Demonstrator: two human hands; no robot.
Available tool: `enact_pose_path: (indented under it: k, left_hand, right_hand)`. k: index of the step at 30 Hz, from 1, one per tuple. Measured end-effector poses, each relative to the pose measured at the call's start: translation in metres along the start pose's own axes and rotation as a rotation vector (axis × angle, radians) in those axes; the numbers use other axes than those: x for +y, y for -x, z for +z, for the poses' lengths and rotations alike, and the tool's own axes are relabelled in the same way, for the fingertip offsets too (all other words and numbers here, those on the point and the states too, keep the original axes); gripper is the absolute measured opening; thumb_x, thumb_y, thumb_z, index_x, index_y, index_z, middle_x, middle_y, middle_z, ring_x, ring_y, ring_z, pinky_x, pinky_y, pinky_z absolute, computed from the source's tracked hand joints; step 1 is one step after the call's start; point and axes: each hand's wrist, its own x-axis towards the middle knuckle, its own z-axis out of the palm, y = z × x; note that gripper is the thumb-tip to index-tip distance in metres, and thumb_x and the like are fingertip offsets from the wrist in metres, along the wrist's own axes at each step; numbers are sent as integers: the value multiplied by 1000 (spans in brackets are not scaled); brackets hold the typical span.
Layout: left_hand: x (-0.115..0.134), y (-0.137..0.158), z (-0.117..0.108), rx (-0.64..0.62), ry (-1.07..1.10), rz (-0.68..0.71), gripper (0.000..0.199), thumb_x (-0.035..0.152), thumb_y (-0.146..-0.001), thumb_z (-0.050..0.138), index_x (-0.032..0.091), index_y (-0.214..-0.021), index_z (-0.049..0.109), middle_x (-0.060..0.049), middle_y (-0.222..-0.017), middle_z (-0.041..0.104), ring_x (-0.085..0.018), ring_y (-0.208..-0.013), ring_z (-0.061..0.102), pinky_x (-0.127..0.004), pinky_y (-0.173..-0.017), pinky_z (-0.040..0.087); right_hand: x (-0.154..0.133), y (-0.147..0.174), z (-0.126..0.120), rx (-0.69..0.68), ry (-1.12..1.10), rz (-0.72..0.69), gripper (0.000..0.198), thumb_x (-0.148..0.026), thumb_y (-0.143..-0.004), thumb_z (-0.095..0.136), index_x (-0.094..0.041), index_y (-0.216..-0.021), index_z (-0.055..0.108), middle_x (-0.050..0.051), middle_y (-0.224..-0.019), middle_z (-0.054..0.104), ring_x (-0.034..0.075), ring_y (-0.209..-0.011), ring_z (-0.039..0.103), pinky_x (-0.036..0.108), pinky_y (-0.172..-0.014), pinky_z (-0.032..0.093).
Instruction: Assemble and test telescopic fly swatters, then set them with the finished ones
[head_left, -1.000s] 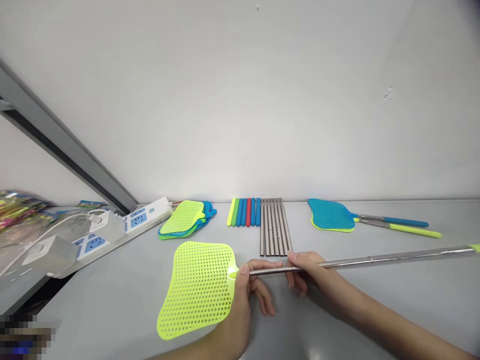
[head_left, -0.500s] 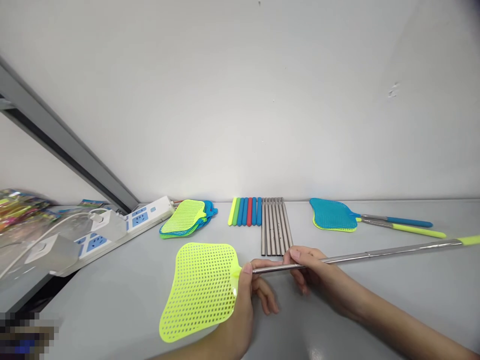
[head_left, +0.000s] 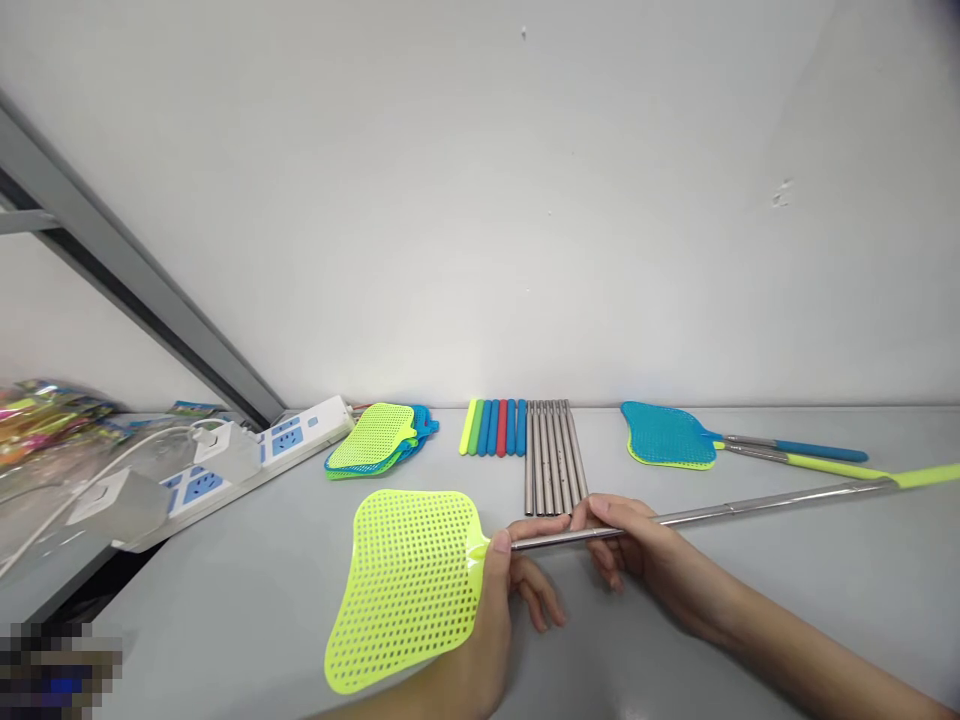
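Note:
A yellow-green fly swatter (head_left: 409,585) with a perforated head lies across both my hands, its long extended metal rod (head_left: 720,512) slanting up to the right into a yellow-green grip (head_left: 930,476). My left hand (head_left: 506,575) pinches the rod just where it meets the head, thumb on top. Farther along, my right hand (head_left: 630,535) has its thumb and fingers closed round the rod. Beyond my hands lies a row of bare metal rods (head_left: 555,460), side by side. Left of them sit several coloured grips (head_left: 493,428) in yellow, green, blue and red.
Stacked swatter heads (head_left: 375,440) lie at the back left, beside a white power strip (head_left: 247,465) with plugs and cables. Two swatters with grips, the upper one blue (head_left: 667,435), rest at the back right. Plastic-wrapped goods (head_left: 60,425) fill the far left, near a grey metal post (head_left: 150,270).
The rod looks shorter, with its grip end drawn in to the left. Both hands keep their hold on the swatter. The whole view has shifted slightly.

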Motion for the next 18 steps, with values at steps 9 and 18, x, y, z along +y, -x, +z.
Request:
enact_pose_path:
  k: [9, 18]
  left_hand:
    - [2, 0, 1, -13, 17, -11, 60, 50, -84, 20, 7, -101, 59, -4, -47, 56, -15, -47, 50, -26, -49, 38]
    - [5, 1, 3, -28, 98, 3, 60, 51, -83, 20, 8, -93, 61, -4, -46, 56, -16, -46, 52, -25, -47, 37]
  right_hand:
    - [4, 0, -3, -101, 0, 50, 38, -40, -85, 30, -13, -82, 58, 1, -53, 50, 10, -46, 46, 22, -46, 34]
    - [3, 0, -1, -140, 25, 45, 35, -38, -85, 32, -14, -77, 56, 1, -56, 52, 9, -46, 46, 20, -44, 34]
